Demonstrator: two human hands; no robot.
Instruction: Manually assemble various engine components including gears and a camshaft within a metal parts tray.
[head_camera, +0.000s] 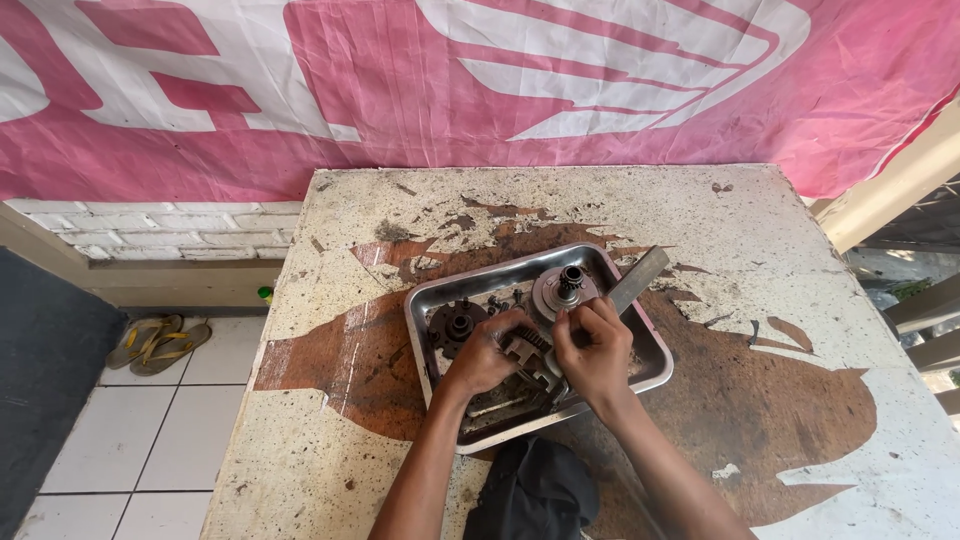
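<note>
A steel tray (430, 300) sits in the middle of a worn table and holds greasy metal parts. Both hands meet over its near half. My left hand (487, 352) and my right hand (593, 352) grip a dark toothed gear part (527, 350) between them. Behind the hands, a round hub with a splined shaft (566, 287) stands upright in the tray. A dark round gear plate (457, 324) lies at the tray's left. More dark parts lie under the hands, partly hidden.
A flat metal bar (640, 279) leans over the tray's right rim. A black cloth (535, 492) lies at the table's near edge. The tabletop (760, 400) is peeling, white and brown. A pink and white banner (400, 90) hangs behind. Sandals (158, 340) lie on the tiled floor at left.
</note>
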